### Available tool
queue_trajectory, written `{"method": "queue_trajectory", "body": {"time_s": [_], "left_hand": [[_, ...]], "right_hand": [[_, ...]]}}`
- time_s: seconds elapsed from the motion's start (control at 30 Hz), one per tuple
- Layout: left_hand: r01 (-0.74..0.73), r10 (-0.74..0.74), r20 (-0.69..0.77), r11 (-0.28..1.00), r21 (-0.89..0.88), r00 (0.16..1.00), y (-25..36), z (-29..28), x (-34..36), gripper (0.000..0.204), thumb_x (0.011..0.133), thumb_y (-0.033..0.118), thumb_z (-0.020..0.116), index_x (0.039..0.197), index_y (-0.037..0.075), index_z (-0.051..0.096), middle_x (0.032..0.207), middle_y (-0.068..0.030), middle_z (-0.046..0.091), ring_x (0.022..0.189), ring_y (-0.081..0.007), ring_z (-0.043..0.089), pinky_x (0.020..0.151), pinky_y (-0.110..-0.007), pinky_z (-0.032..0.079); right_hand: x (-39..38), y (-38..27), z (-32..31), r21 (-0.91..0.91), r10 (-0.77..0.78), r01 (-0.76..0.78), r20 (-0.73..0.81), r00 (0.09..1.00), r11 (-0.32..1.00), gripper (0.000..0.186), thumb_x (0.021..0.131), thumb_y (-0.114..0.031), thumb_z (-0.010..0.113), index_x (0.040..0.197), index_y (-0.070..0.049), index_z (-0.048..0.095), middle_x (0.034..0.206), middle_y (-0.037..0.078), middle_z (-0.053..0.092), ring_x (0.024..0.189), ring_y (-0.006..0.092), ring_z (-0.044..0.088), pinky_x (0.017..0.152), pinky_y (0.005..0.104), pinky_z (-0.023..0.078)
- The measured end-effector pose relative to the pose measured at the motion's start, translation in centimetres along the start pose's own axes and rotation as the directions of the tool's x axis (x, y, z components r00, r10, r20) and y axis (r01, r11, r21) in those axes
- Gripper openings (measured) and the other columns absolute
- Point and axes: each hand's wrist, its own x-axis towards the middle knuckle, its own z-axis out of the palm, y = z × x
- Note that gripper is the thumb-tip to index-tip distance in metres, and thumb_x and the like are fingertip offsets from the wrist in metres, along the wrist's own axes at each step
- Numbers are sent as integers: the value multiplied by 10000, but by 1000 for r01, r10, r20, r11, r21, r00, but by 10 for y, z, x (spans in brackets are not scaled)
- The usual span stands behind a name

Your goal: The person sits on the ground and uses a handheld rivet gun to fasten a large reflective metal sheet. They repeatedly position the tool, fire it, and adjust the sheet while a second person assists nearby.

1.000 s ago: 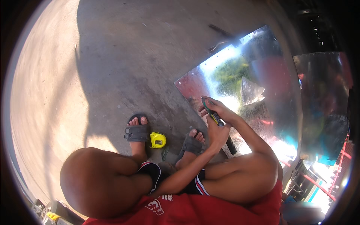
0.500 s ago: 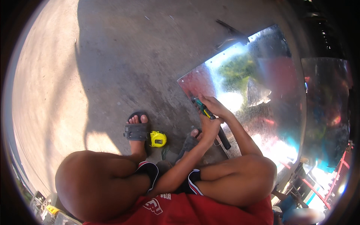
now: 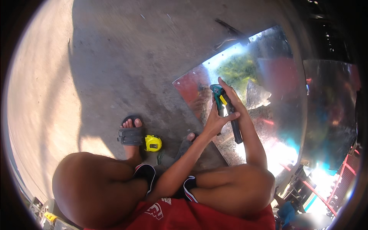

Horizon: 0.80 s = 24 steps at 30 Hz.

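A squatting person's left hand (image 3: 215,122) and right hand (image 3: 231,96) both wrap a closed grip around a green-headed rivet tool (image 3: 225,111) held over the shiny metal sheet (image 3: 268,115) on the concrete floor (image 3: 115,69). A yellow tape measure (image 3: 153,143) lies at 9 o'clock from the tool, just beside the left sandal (image 3: 131,135).

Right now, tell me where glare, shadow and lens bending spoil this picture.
Head view: the shiny metal sheet mirrors sky and trees, and glare blows out its lower right part. A broad shadow darkens the concrete floor, while its left side lies in sun. The fisheye bends the sheet's edges and leaves a black rim. Both hands, left and right, on the hand tool stay sharp.
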Motion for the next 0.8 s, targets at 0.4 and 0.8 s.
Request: {"method": "queue_trajectory", "body": {"time_s": [0.4, 0.8], "left_hand": [[164, -146, 113, 972, -170, 983, 3, 19, 88, 1065, 721, 340, 895, 1530, 26, 278, 1379, -136, 478, 1300, -251, 459, 1100, -386, 358], [307, -250, 204, 893, -329, 947, -40, -19, 90, 524, 969, 505, 590, 1209, 44, 525, 868, -57, 642, 731, -133, 659, 606, -244, 504]], "right_hand": [[84, -38, -72, 221, 115, -120, 33, 993, 968, 534, 923, -545, 590, 866, -24, 690, 677, 106, 685, 524, 211, 646, 514, 321, 542], [83, -74, -44, -644, -254, -12, -320, 913, 765, 705, 890, -645, 588, 983, 49, 670, 800, 151, 688, 615, 208, 679, 578, 315, 563]]}}
